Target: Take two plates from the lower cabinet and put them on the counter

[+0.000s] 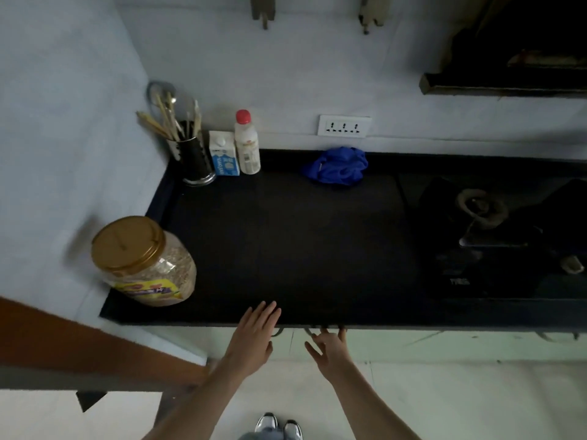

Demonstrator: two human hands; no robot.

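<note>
A dark counter [301,242] runs across the middle of the head view. Below its front edge are pale lower cabinet doors [397,344] with dark handles just under the lip. My left hand [254,338] hovers flat, fingers apart, over the counter's front edge and holds nothing. My right hand [330,347] is spread in front of a cabinet door, its fingertips up by a handle under the counter edge. No plates are visible.
A gold-lidded jar [143,262] stands at the counter's left front. At the back are a utensil holder [193,157], a carton [224,157], a red-capped bottle [247,144] and a blue cloth [338,165]. A gas stove [489,236] fills the right. A brown door edge [79,344] is at left.
</note>
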